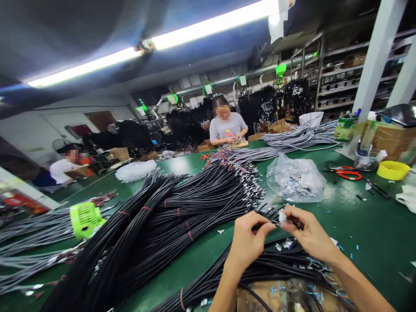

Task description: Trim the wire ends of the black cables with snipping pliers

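**Tube-lit workshop interior**

Two fluorescent tubes (214, 24), end to end, slant across a dark ceiling (65, 26). Pale wall (42, 130) at left rear; brown panel (100, 120) on it. Silvery duct (224, 82) runs along the back. Metal shelving (341, 89), several tiers, stocked, right rear, partly behind two white posts (378, 56). Green-topped worktable (390, 247) spreads across foreground, glossy where light catches.

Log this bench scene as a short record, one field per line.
Surface: green table
Left hand: the hand pinches a thin wire end
Right hand: the hand holds a small white piece at its fingertips; a dark item in its grasp is mostly hidden
Main stock: black cables, bundled with red ties
Beyond the hands: clear plastic bag with small scraps inside
Right side: red-handled tool, yellow roll
Across the table: seated co-worker
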A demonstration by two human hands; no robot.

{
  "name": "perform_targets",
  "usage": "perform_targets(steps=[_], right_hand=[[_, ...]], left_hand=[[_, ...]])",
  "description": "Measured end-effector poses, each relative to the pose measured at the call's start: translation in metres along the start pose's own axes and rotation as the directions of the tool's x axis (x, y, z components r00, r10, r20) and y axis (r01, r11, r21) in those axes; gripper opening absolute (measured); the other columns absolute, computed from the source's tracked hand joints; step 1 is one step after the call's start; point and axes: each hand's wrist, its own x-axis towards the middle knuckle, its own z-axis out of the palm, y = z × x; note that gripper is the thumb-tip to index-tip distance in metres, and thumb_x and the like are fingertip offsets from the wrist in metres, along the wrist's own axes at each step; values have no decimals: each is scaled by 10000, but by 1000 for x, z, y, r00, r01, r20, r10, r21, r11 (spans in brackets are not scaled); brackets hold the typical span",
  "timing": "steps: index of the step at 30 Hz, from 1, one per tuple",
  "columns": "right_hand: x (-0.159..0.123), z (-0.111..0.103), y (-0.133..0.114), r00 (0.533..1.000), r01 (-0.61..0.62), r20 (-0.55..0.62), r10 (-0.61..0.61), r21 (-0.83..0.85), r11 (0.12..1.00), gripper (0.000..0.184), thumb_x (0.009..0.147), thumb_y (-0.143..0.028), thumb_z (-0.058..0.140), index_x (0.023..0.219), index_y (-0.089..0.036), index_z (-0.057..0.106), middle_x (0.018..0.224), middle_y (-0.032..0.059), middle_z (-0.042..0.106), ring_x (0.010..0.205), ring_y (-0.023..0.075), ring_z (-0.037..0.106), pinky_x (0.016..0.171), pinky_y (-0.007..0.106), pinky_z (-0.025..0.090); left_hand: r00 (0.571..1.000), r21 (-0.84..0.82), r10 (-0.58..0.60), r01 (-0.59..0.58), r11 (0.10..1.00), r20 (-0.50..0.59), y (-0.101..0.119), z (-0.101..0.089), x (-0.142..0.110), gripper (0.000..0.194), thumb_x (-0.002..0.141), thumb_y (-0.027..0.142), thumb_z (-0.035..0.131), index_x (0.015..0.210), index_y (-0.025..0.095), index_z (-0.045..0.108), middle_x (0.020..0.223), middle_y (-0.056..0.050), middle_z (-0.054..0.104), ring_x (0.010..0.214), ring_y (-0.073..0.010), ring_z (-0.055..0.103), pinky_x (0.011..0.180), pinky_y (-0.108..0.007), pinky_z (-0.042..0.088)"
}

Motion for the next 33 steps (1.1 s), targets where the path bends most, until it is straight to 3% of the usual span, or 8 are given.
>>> perform_targets(steps=[4, 9, 11, 13, 16, 21, 24, 33], right_hand=[[-1, 3, 0, 995, -22, 99, 12, 101, 995, 402, 771, -558, 571, 688, -167, 538, 587, -33, 433, 542, 115, 400, 491, 228, 351], [8, 6, 19, 992, -48, -112, 57, 79, 996, 347, 825, -491, 549, 691, -177, 487, 586, -46, 390, 523, 101, 340, 460, 212, 309], [9, 9, 23, 990, -43, -127, 54, 87, 995, 353, 860, -506, 487, 742, -174, 497, 547, -70, 317, 453, 86, 273, 395, 201, 267], [7, 13, 21, 995, -15, -92, 24, 89, 996, 370, 882, -510, 443, 783, -162, 519, 523, -84, 268, 412, 79, 233, 360, 198, 251], [1, 14, 10, 994, 69, -85, -66, 30, 997, 298, 871, -440, 500, 749, -169, 529, 572, -45, 380, 489, 103, 365, 454, 218, 349], [-1, 2, 2, 943, 155, -270, -192, -153, 976, 83, 852, -211, 541, 772, -195, 533, 703, -7, 476, 628, 140, 434, 595, 257, 357], [0, -6, 4, 909, 194, -330, -254, -202, 960, 65, 870, -195, 521, 806, -200, 530, 722, -4, 481, 646, 146, 457, 601, 258, 369], [1, -1, -3, 952, 242, -141, -272, -200, 949, 142, 879, -285, 538, 766, -199, 549, 726, 14, 510, 636, 150, 482, 562, 260, 386]], left_hand=[[993, -192, -38, 59, 980, 109, -4, -7, 4, 112, 716, 190, 696, 615, 142, 701, 595, -33, 642, 563, -136, 536, 541, -224, 392], [984, -184, -168, 156, 971, -55, -5, 11, 3, 61, 688, 181, 695, 679, 121, 701, 630, -36, 629, 581, -142, 530, 557, -234, 392], [981, -205, -183, 168, 964, -60, -6, 16, 4, 82, 721, 187, 655, 708, 117, 696, 650, -36, 627, 596, -140, 530, 568, -232, 390], [982, -236, -189, 181, 955, -12, -8, 14, 5, 182, 775, 240, 604, 665, 120, 685, 604, -24, 604, 553, -126, 503, 532, -221, 372], [980, -265, -190, 200, 943, 63, -10, 8, 6, 333, 832, 333, 545, 603, 121, 660, 535, -8, 554, 496, -105, 449, 482, -209, 326], [961, -300, -210, 257, 919, 178, -9, 12, 2, 527, 863, 506, 455, 498, 137, 544, 402, 41, 375, 392, -73, 322, 423, -204, 244], [943, -329, -225, 299, 896, 243, -7, 15, 0, 590, 858, 602, 375, 460, 169, 428, 349, 61, 299, 324, -57, 244, 374, -201, 200], [948, -322, -222, 289, 902, 229, -4, 10, 1, 567, 859, 562, 410, 458, 163, 443, 349, 47, 338, 337, -61, 276, 393, -207, 218]])
